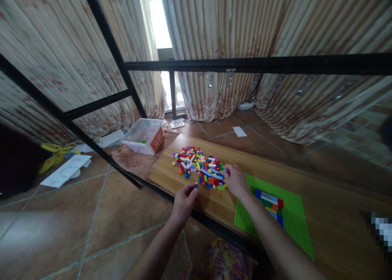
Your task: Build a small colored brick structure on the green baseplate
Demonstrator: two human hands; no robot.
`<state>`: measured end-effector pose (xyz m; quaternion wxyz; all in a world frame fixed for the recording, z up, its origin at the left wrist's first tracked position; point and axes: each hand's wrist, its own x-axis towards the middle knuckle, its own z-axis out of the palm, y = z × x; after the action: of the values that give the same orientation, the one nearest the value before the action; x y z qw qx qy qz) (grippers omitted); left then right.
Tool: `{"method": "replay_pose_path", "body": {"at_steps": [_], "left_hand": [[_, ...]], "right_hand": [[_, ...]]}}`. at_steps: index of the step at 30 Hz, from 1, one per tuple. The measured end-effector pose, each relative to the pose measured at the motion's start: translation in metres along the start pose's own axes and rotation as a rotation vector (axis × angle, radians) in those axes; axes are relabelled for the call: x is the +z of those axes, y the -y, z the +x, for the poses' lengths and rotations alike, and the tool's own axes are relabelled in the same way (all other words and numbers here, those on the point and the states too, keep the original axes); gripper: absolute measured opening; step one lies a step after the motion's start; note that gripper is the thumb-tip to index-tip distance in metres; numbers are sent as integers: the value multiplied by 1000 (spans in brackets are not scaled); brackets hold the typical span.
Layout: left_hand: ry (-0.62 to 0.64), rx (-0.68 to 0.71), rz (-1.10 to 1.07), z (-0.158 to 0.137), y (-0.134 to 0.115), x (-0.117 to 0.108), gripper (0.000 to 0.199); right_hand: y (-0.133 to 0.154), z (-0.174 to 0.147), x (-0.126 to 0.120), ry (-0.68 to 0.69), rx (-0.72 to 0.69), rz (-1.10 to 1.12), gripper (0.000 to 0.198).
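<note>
A loose heap of small coloured toy building bricks [203, 165] lies on the wooden board. My left hand [185, 202] is at the near side of the heap, thumb and fingertips pinched on a tiny white and blue toy brick [196, 185]. At the heap's right edge is my right hand [235, 181], its fingers bent together among the bricks. What they grip, if anything, is too small to make out. Under my right forearm lies a green baseplate [294, 206]. Red, blue, orange and yellow bricks [271, 204] form a flat build on it, partly covered by that arm.
The wooden board [165, 165] has a dark frame along its near edge. A clear plastic box [137, 139] with a few pieces inside stands beyond its left end. Black metal bars [196, 65] cross behind, before curtains [214, 26]. White trays [65, 171] lie on the tiled floor.
</note>
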<state>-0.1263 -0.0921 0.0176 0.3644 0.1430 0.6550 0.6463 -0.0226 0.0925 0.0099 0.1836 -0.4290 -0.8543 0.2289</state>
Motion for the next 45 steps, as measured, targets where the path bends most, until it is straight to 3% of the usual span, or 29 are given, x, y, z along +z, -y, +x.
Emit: {"method": "replay_pose_path", "body": {"at_steps": [7,14,19,25,32,34,38,40,41,45], "left_hand": [[5,3,-37,3,0,1,37],[16,-19,-100,3,2,4,36],[75,-59,-107,0,5,11,36],[168,-57,-102,-4,7,23,33],[302,-15,13,-11,8,31,30],[269,68,118,2,3,23,33],[-46,389,287,67,-28,-9,30],[-171,459,473,108,-49,-25,32],[-199,466,596,128,-58,-31,32],[-101,450,685,179,-79,-40,27]], "right_hand": [[-2,-7,-3,48,-114,-4,26],[-3,-21,-13,-30,-81,92,29],[13,-48,-16,-122,-81,287,28],[39,-93,-6,15,-127,573,32],[32,-104,-8,-13,-30,694,22],[25,-107,-12,-46,-11,699,23],[10,-121,-20,-118,43,681,26],[2,-130,-24,-142,82,667,26],[-2,-135,-25,-147,106,659,27],[-11,-151,-27,-160,173,632,27]]}}
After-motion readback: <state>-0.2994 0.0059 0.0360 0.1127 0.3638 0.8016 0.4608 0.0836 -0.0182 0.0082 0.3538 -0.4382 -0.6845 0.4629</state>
